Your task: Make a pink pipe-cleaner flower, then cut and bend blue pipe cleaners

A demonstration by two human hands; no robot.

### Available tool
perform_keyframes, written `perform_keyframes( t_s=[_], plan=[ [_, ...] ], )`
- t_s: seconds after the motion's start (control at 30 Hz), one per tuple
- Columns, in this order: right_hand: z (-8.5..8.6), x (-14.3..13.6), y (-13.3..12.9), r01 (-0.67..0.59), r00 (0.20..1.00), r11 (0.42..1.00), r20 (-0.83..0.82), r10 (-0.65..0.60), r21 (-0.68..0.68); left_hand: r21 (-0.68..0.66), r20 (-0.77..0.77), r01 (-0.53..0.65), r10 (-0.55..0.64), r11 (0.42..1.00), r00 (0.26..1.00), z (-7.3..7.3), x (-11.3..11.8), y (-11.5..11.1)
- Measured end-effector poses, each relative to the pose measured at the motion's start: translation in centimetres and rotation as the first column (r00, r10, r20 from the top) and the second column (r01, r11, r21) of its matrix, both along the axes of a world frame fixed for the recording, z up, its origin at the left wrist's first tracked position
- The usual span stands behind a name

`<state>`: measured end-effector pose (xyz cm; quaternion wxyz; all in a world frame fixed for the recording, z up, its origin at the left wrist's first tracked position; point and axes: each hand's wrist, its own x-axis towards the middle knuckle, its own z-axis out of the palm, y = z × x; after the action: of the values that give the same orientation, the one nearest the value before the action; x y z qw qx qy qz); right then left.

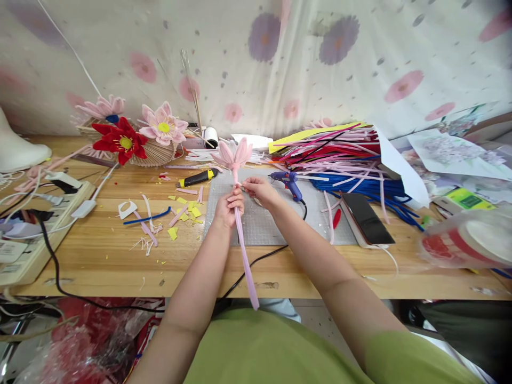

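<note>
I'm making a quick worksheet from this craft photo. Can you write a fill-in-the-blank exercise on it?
1. Both hands hold a ____ flower by its stem.
2. The glue gun on the mat is ____.
3. The phone lies to the ____ of the right hand.
4. The left hand grips the ____.

Answers: pink; blue; right; stem
</note>
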<state>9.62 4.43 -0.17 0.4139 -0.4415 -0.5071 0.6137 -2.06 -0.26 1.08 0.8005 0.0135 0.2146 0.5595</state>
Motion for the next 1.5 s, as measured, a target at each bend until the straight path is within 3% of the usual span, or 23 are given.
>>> perform_keyframes(
  t_s=[0.07, 0.17, 0.27, 0.37, 0.5, 0.57, 0.63, 0.7, 0.8, 0.87, 0.93, 1.17, 1.33, 1.5],
  plan=[
    [-0.3, -0.3, -0.1, -0.07, 0.984, 0.986, -0.176, 0.042, -0.154, 0.031, 0.077, 0.005, -0.008, 0.999, 0.997, 0.0, 0.2, -0.5],
    [-0.8, -0.7, -0.4, -0.175, 0.936, 0.953, -0.344, 0.081, -0.249, 0.051, 0.161, -0.011, 0.003, 0.999, 0.987, 0.0, 0.5, -1.2],
    [-1.2, -0.6, -0.2, -0.248, 0.912, 0.925, -0.391, 0.122, -0.289, 0.048, 0.182, 0.017, -0.026, 0.999, 0.983, -0.1, 0.6, -1.5],
    [-1.4, -0.1, 0.2, -0.277, 0.927, 0.91, -0.334, 0.169, -0.307, 0.02, 0.126, 0.072, -0.074, 0.997, 0.989, 0.0, 0.6, -1.4],
    [-0.6, 0.7, 0.3, -0.154, 0.988, 0.972, -0.051, 0.147, -0.18, -0.041, -0.121, 0.05, -0.054, 0.998, 0.991, -0.1, 0.9, -0.6],
    [0.4, 1.0, 0.2, -0.002, 0.977, 0.999, 0.213, -0.006, 0.035, -0.006, -0.323, -0.025, 0.021, 1.0, 0.946, -0.5, 1.2, -0.3],
    [1.7, 1.0, -0.2, 0.038, 0.887, 0.952, 0.429, -0.173, 0.304, 0.083, -0.494, -0.108, 0.135, 0.991, 0.859, -1.0, 1.6, -0.1],
    [2.9, 0.5, -0.6, -0.114, 0.793, 0.881, 0.576, -0.197, 0.458, 0.167, -0.619, -0.155, 0.226, 0.974, 0.752, -1.6, 2.1, 0.0],
    [4.3, -0.6, -1.0, -0.387, 0.635, 0.798, 0.761, -0.132, 0.461, 0.239, -0.757, -0.178, 0.298, 0.954, 0.582, -2.6, 2.5, 0.1],
    [4.8, -1.3, -1.0, -0.456, 0.559, 0.772, 0.818, -0.139, 0.443, 0.274, -0.805, -0.174, 0.325, 0.946, 0.496, -3.1, 2.5, 0.3],
    [4.9, -1.7, -1.0, -0.454, 0.555, 0.765, 0.817, -0.159, 0.457, 0.312, -0.813, -0.167, 0.354, 0.935, 0.463, -3.4, 2.3, 0.5],
    [3.2, -1.3, -0.8, -0.148, 0.71, 0.912, 0.684, -0.171, 0.382, 0.34, -0.711, -0.274, 0.437, 0.9, 0.551, -2.6, 1.5, 0.6],
    [2.2, -0.8, -1.0, -0.169, 0.744, 0.875, 0.641, -0.188, 0.454, 0.293, -0.661, -0.287, 0.41, 0.912, 0.628, -1.6, 1.5, 0.2],
    [1.5, -0.3, -0.7, -0.104, 0.92, 0.914, 0.387, -0.061, 0.393, 0.198, -0.502, -0.248, 0.316, 0.948, 0.805, -0.9, 1.3, 0.1]
  ],
)
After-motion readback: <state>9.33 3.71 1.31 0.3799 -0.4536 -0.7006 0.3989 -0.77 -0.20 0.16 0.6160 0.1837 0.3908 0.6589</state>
